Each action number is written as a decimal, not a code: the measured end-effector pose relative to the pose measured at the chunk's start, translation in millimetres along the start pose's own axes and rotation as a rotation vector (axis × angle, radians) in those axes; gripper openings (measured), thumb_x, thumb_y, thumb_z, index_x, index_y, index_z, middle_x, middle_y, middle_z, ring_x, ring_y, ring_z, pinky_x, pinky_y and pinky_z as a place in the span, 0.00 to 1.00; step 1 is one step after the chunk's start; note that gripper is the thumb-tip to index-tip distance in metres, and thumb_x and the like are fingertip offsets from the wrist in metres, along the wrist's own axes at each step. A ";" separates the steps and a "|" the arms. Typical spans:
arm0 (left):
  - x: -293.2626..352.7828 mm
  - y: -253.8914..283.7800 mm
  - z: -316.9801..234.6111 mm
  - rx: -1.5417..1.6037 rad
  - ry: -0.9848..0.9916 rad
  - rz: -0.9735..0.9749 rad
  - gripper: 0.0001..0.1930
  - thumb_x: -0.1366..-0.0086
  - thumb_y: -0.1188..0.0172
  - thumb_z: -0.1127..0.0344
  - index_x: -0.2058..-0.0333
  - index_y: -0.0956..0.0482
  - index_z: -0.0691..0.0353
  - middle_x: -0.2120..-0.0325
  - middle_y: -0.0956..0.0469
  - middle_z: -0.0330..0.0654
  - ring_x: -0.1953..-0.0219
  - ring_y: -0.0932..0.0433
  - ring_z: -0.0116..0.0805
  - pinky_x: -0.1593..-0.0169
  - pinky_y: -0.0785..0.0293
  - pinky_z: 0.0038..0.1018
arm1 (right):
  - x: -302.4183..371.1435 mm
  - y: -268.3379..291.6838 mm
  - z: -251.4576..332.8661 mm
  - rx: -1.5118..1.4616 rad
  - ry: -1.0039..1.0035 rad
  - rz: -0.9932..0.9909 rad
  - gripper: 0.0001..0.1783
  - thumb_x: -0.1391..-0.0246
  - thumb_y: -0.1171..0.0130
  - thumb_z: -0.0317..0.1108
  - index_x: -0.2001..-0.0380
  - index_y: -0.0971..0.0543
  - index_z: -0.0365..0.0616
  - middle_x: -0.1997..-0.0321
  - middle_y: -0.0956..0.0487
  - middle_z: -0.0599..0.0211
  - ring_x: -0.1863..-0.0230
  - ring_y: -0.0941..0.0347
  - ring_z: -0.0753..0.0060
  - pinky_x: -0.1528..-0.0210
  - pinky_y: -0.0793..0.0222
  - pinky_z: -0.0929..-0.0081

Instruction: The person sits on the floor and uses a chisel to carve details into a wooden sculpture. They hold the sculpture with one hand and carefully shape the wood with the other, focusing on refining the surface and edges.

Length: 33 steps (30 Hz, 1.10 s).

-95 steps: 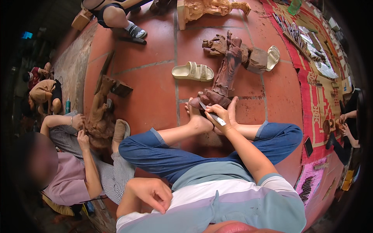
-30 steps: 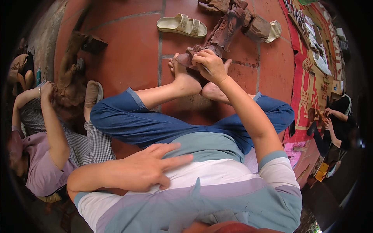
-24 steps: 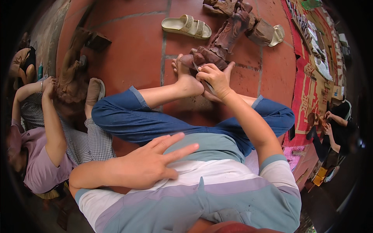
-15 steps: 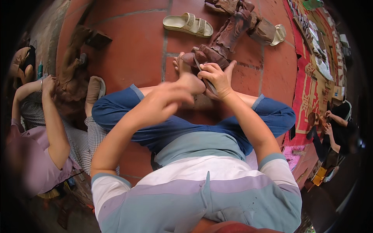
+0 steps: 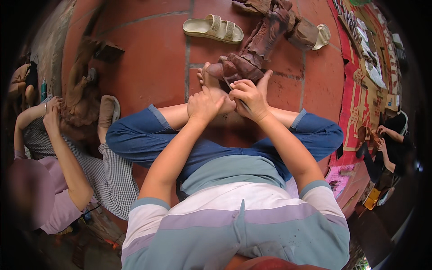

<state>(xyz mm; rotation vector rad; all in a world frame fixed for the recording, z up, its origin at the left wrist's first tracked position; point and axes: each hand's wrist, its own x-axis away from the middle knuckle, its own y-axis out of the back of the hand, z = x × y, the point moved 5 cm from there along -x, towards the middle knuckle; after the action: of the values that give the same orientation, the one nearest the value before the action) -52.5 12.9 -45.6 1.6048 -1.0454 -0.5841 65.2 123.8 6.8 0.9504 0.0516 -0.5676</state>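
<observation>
A reddish-brown carved wooden figure (image 5: 265,38) lies on the floor beyond my crossed legs, its lobed end between my bare feet. My right hand (image 5: 249,100) is closed around a slim carving chisel (image 5: 231,85), mostly hidden by the fingers, just short of the figure's near end. Over my left foot and ankle (image 5: 228,105) rests my left hand (image 5: 204,105); it holds no tool, and its fingers lie apart on the skin.
A cream sandal (image 5: 213,29) lies beyond my left foot, another (image 5: 322,37) beside a rough wood block (image 5: 304,33). A co-worker (image 5: 58,166) sits at left by a carved piece (image 5: 78,101). Rows of tools (image 5: 349,20) lie on the red mat (image 5: 348,121); another person (image 5: 391,139) works at right.
My left hand has come down from the air onto my left foot. My right hand has drawn slightly back toward me, taking the chisel off the figure's end.
</observation>
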 end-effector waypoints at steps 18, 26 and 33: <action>-2.0 -3.8 -1.7 -0.001 -0.019 -0.022 0.33 0.41 0.42 0.37 0.62 0.25 0.70 0.79 0.20 0.57 0.74 0.18 0.53 0.66 0.22 0.44 | 1.4 16.5 -7.6 -0.214 -0.046 -0.045 0.08 0.50 0.36 0.22 0.69 0.16 0.50 0.60 0.20 0.62 0.55 0.23 0.61 0.52 0.26 0.71; -5.8 -3.1 -3.0 0.029 -0.008 -0.036 0.32 0.41 0.41 0.37 0.63 0.24 0.69 0.79 0.20 0.57 0.74 0.18 0.53 0.66 0.22 0.44 | -8.7 -17.0 -27.5 -0.785 -0.491 -0.278 0.02 0.45 0.37 0.25 0.68 0.17 0.40 0.59 0.21 0.64 0.54 0.25 0.72 0.47 0.31 0.75; -3.0 -5.9 1.2 -0.025 -0.003 -0.039 0.33 0.41 0.42 0.36 0.64 0.24 0.69 0.79 0.20 0.56 0.75 0.18 0.53 0.68 0.21 0.44 | 8.7 -3.4 -27.1 -0.526 -0.349 -0.204 0.05 0.50 0.32 0.25 0.73 0.20 0.38 0.64 0.19 0.63 0.59 0.22 0.75 0.46 0.30 0.72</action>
<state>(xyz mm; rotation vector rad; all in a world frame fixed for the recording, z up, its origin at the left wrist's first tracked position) -53.1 15.1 -51.9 1.6063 -1.0074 -0.6238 76.5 139.7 -14.2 0.3277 -0.0164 -0.8510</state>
